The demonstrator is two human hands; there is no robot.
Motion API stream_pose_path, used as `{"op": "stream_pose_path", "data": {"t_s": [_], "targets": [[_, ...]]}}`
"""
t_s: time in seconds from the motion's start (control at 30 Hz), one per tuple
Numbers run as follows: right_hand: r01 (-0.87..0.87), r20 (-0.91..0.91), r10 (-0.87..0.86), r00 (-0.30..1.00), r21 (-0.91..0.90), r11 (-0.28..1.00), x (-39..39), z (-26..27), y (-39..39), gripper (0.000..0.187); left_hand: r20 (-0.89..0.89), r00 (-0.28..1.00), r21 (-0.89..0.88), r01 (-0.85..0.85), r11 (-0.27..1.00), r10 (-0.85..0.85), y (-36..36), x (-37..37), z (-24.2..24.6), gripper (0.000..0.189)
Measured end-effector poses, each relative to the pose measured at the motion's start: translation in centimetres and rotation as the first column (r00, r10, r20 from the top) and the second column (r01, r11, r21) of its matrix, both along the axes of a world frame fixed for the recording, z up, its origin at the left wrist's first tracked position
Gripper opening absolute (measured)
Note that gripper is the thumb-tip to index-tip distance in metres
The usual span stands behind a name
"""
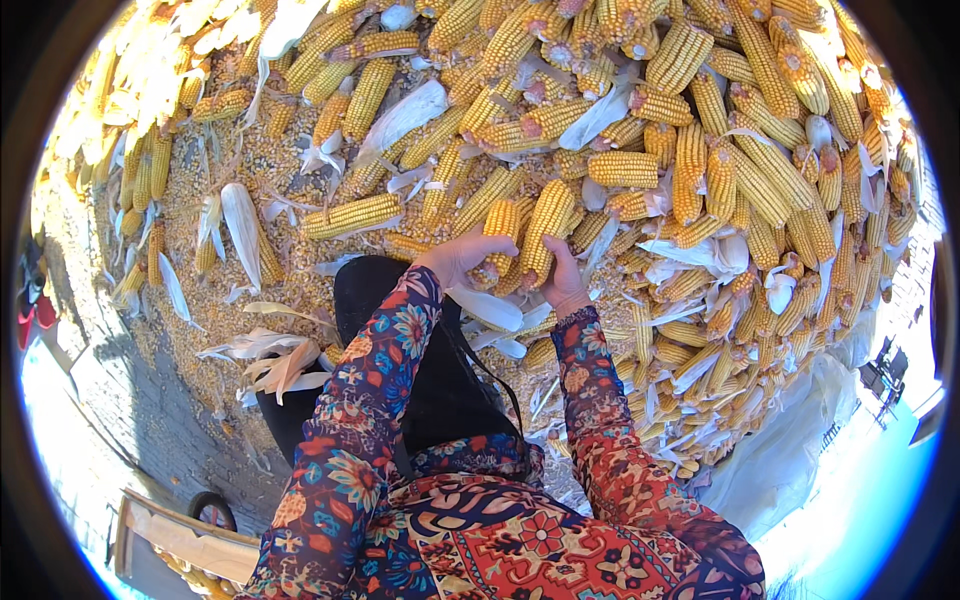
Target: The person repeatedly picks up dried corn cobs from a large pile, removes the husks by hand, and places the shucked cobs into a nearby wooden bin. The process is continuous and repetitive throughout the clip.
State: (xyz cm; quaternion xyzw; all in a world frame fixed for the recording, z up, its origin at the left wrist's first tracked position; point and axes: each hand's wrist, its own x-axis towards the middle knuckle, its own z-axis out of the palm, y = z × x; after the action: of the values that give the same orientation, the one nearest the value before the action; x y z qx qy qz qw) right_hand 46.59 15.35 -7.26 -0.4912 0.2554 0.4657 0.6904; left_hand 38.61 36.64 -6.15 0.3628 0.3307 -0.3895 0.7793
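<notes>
My left hand is closed around a husked ear of corn, its thumb across the yellow kernels. Close to its right, a larger ear of corn stands tilted in my right hand, whose thumb and fingers press on its lower right side. A narrow gap parts the upper ends of the two ears. Pale husks lie just below my hands. Both forearms, in patterned sleeves, reach up from the bottom of the view.
A large heap of corn ears spreads ahead and to the right, mixed with dry husks. Loose kernels cover the ground at left. A plastic sheet edges the heap at lower right; a wheel stands at lower left.
</notes>
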Motion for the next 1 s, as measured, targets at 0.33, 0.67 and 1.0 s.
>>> {"op": "stream_pose_path", "data": {"t_s": [0.33,0.67,1.0], "targets": [[-0.508,0.182,0.497,0.849,0.015,0.861,-7.0,11.1,8.2,0.044,0.256,0.733,-0.111,-0.626,0.772,0.631,2.5,-14.4,9.5,0.084],[-0.998,0.863,0.502,-0.061,-0.038,-0.056,-33.4,27.0,38.6,0.063,0.660,-0.275,-0.207,-0.961,-0.182,0.699,10.6,-44.1,21.3,0.066],[-0.854,0.964,-0.261,0.058,-0.087,-0.513,-58.3,43.1,33.3,0.047,0.845,-0.508,-0.280,-0.154,-0.948,-0.167,10.2,-63.3,34.3,0.054]]}}
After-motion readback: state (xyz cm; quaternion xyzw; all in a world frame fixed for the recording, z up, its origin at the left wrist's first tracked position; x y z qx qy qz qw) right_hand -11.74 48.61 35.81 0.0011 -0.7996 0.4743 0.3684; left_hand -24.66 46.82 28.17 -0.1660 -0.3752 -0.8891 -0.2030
